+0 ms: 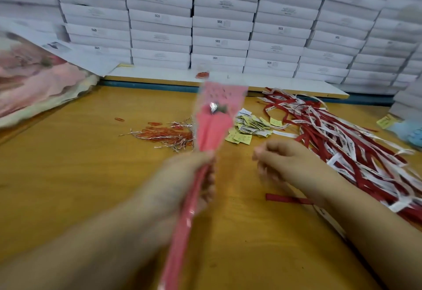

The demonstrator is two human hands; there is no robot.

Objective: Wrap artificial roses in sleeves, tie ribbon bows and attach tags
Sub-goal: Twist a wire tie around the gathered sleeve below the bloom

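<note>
White boxes (159, 18) wall off a yellow table (68, 175) strewn with ribbons (342, 150).

Even indoor light, faint shadows, motion blur throughout, wide-angle bending at edges, soft focus

Left hand (180, 182) grips sleeved rose (212, 129); right hand (285, 164) loosely curled, empty.

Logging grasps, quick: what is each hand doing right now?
Left hand: grips the pink plastic rose sleeve at its neck.
Right hand: fingers curled, blurred; cannot tell.
</note>
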